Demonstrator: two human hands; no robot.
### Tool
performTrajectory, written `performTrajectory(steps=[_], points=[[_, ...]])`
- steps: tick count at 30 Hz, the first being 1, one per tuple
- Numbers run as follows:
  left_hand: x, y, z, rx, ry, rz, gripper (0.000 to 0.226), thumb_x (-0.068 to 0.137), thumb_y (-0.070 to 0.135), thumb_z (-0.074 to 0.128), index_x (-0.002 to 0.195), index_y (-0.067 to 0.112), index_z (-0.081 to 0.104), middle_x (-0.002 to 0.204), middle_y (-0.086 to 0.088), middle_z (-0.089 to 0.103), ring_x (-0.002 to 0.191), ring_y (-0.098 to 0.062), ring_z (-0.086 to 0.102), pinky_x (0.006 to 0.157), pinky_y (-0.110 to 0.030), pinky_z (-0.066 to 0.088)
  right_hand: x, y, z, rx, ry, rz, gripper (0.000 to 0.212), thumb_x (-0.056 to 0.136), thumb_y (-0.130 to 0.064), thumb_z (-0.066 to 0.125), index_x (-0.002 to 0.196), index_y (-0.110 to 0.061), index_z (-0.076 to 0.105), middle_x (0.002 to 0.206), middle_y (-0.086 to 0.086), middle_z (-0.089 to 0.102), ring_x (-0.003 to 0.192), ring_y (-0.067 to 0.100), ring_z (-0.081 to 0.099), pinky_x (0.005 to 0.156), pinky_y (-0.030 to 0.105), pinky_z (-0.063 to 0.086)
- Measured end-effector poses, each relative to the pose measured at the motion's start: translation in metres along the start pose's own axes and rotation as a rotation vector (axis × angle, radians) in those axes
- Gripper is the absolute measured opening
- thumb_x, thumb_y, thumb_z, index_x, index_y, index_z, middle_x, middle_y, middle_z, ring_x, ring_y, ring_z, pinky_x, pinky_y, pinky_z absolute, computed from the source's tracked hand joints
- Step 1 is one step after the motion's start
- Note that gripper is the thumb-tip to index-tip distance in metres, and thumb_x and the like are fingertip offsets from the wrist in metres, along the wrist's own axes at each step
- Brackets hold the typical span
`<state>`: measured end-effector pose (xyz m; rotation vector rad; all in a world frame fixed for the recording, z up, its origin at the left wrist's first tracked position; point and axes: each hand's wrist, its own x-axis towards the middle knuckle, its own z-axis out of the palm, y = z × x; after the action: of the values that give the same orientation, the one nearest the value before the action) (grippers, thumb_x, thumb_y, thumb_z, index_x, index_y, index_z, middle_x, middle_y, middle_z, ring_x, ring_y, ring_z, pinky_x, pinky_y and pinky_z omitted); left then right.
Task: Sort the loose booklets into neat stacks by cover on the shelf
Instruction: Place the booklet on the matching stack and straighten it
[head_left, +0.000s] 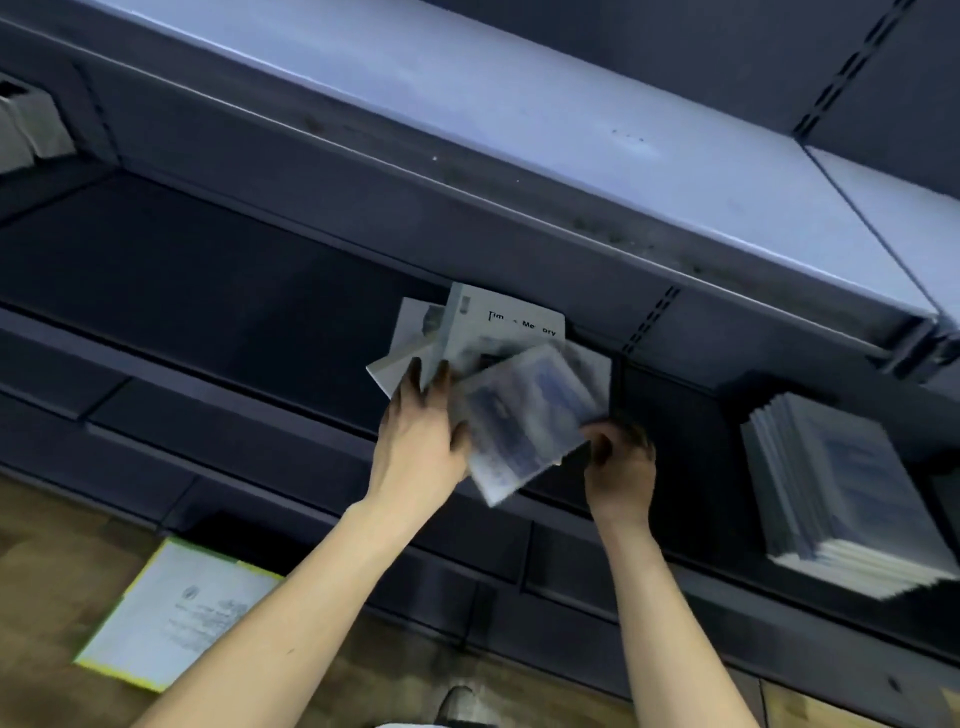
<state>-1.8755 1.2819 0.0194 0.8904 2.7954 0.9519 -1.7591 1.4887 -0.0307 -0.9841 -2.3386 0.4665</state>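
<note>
Left hand: your left hand (415, 436) reaches up to the front edge of the dark shelf (218, 291); its fingers are spread and curl round the near edges of a loose fan of booklets (452, 338), so it holds them
Right hand: your right hand (621, 462) is just beside the left, fingers bent in, pinching the near right corner of a blurred blue-toned booklet (524, 421); how tight the pinch is you cannot tell through the blur
Fan of booklets: the fan sits at the middle of the shelf's front edge, tilted and splayed; the top one in the left hand is pale with dark lettering, partly readable
Blue-toned booklet: it lies across the front of the fan, hanging out past the shelf's front edge, tilted
Stack: a thick stack of booklets (841, 499) lies flat toward the right end of the shelf, well apart from your hands; its page edges face you
Upper shelf: a pale board (519, 119) runs above, slanting across the view
Floor: a pale sheet with a yellow-green border (176, 613) lies on the wooden floor (47, 551) below the shelf's left part; a shoe tip (457, 701) shows at the bottom edge
</note>
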Motion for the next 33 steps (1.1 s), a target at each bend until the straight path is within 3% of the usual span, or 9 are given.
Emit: performTrajectory(steps=[4, 9, 13, 16, 19, 23, 25, 29, 33], points=[[-0.001, 0.000, 0.007, 0.053, -0.083, 0.057, 0.060, 0.092, 0.030, 0.053, 0.148, 0.027, 0.030, 0.145, -0.012, 0.036, 0.132, -0.034, 0.038, 0.105, -0.047, 0.041, -0.017, -0.022, -0.002, 0.051, 0.004, 0.317, 0.041, 0.098, -0.024, 0.055, 0.136, -0.008, 0.056, 0.144, 0.021, 0.049, 0.132, 0.041, 0.042, 0.106, 0.045, 0.033], [-0.005, 0.003, 0.026, 0.149, -0.212, 0.079, 0.052, 0.094, 0.036, 0.049, 0.143, 0.022, 0.038, 0.142, -0.008, 0.040, 0.134, -0.031, 0.035, 0.109, -0.041, 0.035, -0.056, -0.054, 0.006, -0.159, -0.281, 0.349, 0.088, 0.093, -0.060, 0.052, 0.159, -0.015, 0.015, 0.151, 0.020, 0.035, 0.132, 0.040, 0.036, 0.107, 0.043, 0.031], [-0.005, 0.011, 0.034, 0.175, -0.235, 0.072, 0.059, 0.093, 0.036, 0.049, 0.145, 0.016, 0.031, 0.141, -0.012, 0.039, 0.132, -0.031, 0.036, 0.109, -0.040, 0.033, -0.041, -0.047, 0.008, 0.008, -0.276, 0.507, 0.112, 0.070, -0.073, 0.068, 0.156, -0.020, 0.020, 0.147, 0.014, 0.046, 0.132, 0.034, 0.045, 0.108, 0.042, 0.040], [-0.004, 0.016, 0.031, 0.146, -0.232, 0.097, 0.057, 0.091, 0.033, 0.053, 0.142, 0.015, 0.035, 0.136, -0.011, 0.042, 0.127, -0.029, 0.041, 0.104, -0.038, 0.036, -0.041, -0.046, 0.002, 0.186, -0.200, 0.615, 0.087, 0.067, -0.070, 0.072, 0.135, -0.020, 0.049, 0.124, 0.006, 0.065, 0.110, 0.027, 0.064, 0.088, 0.042, 0.056], [-0.005, 0.016, 0.028, 0.164, -0.243, 0.131, 0.051, 0.092, 0.034, 0.052, 0.139, 0.017, 0.040, 0.135, -0.010, 0.043, 0.126, -0.029, 0.041, 0.103, -0.038, 0.037, -0.042, -0.054, -0.012, 0.301, -0.112, 0.576, 0.052, 0.093, -0.043, 0.063, 0.135, -0.016, 0.046, 0.117, 0.010, 0.067, 0.101, 0.031, 0.068, 0.079, 0.041, 0.057], [-0.009, 0.017, 0.025, 0.150, -0.239, 0.151, 0.046, 0.091, 0.035, 0.050, 0.135, 0.021, 0.046, 0.132, -0.008, 0.047, 0.124, -0.030, 0.043, 0.101, -0.040, 0.040, -0.038, -0.047, -0.032, 0.406, -0.148, 0.630, 0.045, 0.101, -0.019, 0.054, 0.142, -0.012, 0.038, 0.117, 0.012, 0.066, 0.100, 0.032, 0.067, 0.074, 0.034, 0.051], [-0.011, 0.020, 0.023, 0.130, -0.235, 0.171, 0.044, 0.091, 0.034, 0.050, 0.132, 0.020, 0.049, 0.132, -0.009, 0.047, 0.125, -0.030, 0.043, 0.102, -0.041, 0.040, -0.040, -0.040, -0.044, 0.572, -0.156, 0.712, 0.039, 0.096, -0.012, 0.061, 0.133, -0.009, 0.049, 0.114, 0.009, 0.067, 0.103, 0.029, 0.066, 0.084, 0.035, 0.053], [-0.013, 0.033, 0.020, 0.085, -0.252, 0.204, 0.037, 0.094, 0.040, 0.047, 0.125, 0.021, 0.056, 0.128, -0.006, 0.053, 0.121, -0.028, 0.045, 0.100, -0.040, 0.040, -0.053, -0.031, -0.075, 0.795, -0.144, 0.828, 0.016, 0.088, -0.001, 0.064, 0.101, -0.008, 0.059, 0.094, 0.008, 0.068, 0.085, 0.021, 0.066, 0.069, 0.030, 0.053], [-0.021, 0.053, 0.015, 0.057, -0.291, 0.225, 0.041, 0.096, 0.043, 0.046, 0.133, 0.024, 0.052, 0.135, -0.007, 0.050, 0.127, -0.029, 0.042, 0.105, -0.043, 0.036, -0.075, -0.027, -0.093, 0.739, -0.138, 0.716, 0.030, 0.092, 0.000, 0.050, 0.119, -0.012, 0.054, 0.109, 0.009, 0.065, 0.092, 0.024, 0.066, 0.063, 0.037, 0.061]])
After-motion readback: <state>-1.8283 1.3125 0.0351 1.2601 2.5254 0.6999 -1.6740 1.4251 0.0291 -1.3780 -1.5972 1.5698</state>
